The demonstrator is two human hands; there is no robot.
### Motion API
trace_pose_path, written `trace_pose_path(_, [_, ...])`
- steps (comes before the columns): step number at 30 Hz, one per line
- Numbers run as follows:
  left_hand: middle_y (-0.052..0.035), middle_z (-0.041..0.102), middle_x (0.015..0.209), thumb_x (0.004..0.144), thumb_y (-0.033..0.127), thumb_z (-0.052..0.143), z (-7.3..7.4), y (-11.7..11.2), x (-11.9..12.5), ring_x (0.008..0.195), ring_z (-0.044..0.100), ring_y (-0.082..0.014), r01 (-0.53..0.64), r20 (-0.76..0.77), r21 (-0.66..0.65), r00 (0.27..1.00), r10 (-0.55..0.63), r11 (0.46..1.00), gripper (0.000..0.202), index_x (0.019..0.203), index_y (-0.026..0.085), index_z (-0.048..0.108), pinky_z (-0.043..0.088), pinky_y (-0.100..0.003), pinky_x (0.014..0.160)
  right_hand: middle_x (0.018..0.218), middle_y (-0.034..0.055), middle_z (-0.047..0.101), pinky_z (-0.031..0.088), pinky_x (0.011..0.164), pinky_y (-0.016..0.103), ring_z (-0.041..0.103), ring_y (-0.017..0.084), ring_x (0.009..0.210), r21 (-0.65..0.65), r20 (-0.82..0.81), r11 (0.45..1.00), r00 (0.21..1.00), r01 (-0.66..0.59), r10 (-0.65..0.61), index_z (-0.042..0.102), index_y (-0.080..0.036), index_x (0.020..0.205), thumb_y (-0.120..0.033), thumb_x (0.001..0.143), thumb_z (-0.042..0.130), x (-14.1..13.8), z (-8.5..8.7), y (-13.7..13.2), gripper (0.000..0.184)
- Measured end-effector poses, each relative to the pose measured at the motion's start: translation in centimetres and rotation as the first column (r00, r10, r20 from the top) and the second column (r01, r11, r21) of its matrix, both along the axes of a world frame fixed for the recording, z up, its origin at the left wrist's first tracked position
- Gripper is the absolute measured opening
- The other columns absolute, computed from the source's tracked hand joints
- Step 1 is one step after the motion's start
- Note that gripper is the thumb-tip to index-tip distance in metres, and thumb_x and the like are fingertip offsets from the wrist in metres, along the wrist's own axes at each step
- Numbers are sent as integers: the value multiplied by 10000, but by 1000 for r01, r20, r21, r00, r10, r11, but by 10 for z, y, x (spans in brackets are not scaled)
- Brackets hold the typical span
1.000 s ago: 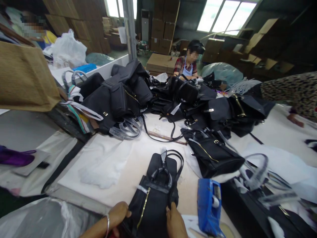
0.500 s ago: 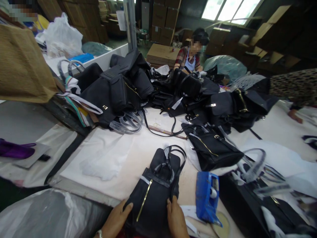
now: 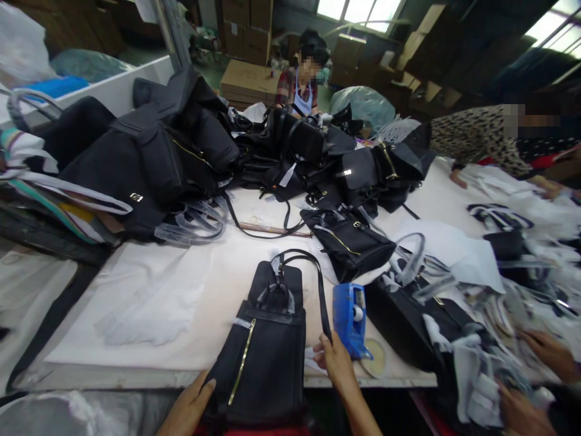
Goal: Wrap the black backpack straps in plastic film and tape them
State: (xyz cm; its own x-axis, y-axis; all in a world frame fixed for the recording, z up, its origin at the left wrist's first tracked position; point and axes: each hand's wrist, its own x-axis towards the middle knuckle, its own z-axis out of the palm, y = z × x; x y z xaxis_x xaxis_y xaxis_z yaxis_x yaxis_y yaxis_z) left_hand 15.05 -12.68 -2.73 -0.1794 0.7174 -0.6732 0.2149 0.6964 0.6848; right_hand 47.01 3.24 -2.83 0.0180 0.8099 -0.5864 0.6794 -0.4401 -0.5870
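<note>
A black backpack [image 3: 267,357] with a gold zipper lies at the table's front edge, its flap and loop handle pointing away from me. My left hand [image 3: 196,396] grips its lower left side, thumb on top and the other fingers hidden. My right hand [image 3: 333,357] is off the bag's right side, fingers closed around a thin black strap [image 3: 321,290] that arches up from the top of the backpack. Just beyond that hand stands a blue tape dispenser [image 3: 348,318].
Black bags [image 3: 181,145] are heaped along the back, and another zippered bag [image 3: 351,242] lies ahead. White sheet material [image 3: 149,297] covers the table at left. Co-workers [image 3: 299,85] are across the table and at right; another person's hands [image 3: 547,354] work at lower right.
My right hand has left the backpack's side and moved outward, pulling the strap to the right. My left hand stays on the bag. The view has swung to the right.
</note>
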Motion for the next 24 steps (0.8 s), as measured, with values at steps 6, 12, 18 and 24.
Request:
trace_pose_path(6, [-108,536,1349,816,458,403,-17,-5,-5,1297,423,-252,-28,-68,-43,997,25,999,577,1233,77,524,243,-371,1132,643,25,657,480,557,257,642,177,595,-108,-126,992,991,-65,51,554,-174,798,-417,797,443,19,-13,-37,267])
trace_pose_path(12, [-45,662,1198,693,493,509,10,0,0,1243,484,-308,-70,-175,-9,982,68,997,477,1047,205,645,363,-407,1082,936,77,691,452,828,312,633,230,919,88,-114,985,981,-148,157,591,-185,972,-431,860,370,28,-15,-32,349])
trace_pose_path(18, [-31,727,1048,624,468,571,22,0,1,1206,513,-326,-48,-222,20,974,51,999,325,867,276,669,398,-410,1055,801,85,701,484,671,290,667,200,659,25,-70,993,990,-119,121,561,-145,993,-365,850,382,53,-15,-5,318])
trace_pose_path(24, [-139,639,1217,704,476,453,-6,-1,0,1233,494,-313,-114,-234,-56,967,98,992,541,1067,105,603,333,-422,1092,766,60,712,489,547,253,675,181,611,-52,-218,989,968,-140,126,534,-168,903,-385,846,347,18,-24,-16,292])
